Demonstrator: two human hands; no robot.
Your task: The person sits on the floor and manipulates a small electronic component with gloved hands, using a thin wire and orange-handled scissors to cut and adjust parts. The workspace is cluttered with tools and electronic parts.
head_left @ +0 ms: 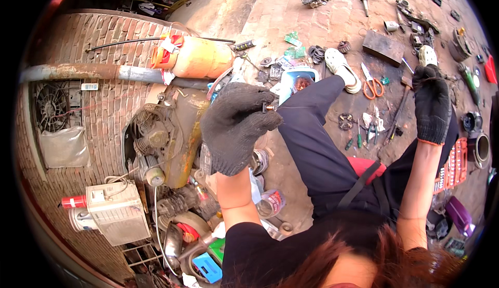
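My left hand (234, 124), in a dark knit work glove, is raised left of my knee. Between its thumb and fingertips it pinches a small dark part with a coppery end (268, 108). Further right, my gloved right hand (433, 106) is closed above my other leg. Thin dark strands show by its fingers, but what it grips is too small to make out. Beyond my left hand stands a light-blue tub (312, 73) with reddish-brown bits in it. Orange-handled scissors (372, 86) lie on the ground between my hands.
An orange gas cylinder (202, 58) lies by the brick wall, near a rusty tank (189, 137). A dark metal block (383, 48), a hammer (399, 106), screwdrivers (359, 135) and pliers (372, 131) lie on the paving. A red socket tray (453, 166) is at right.
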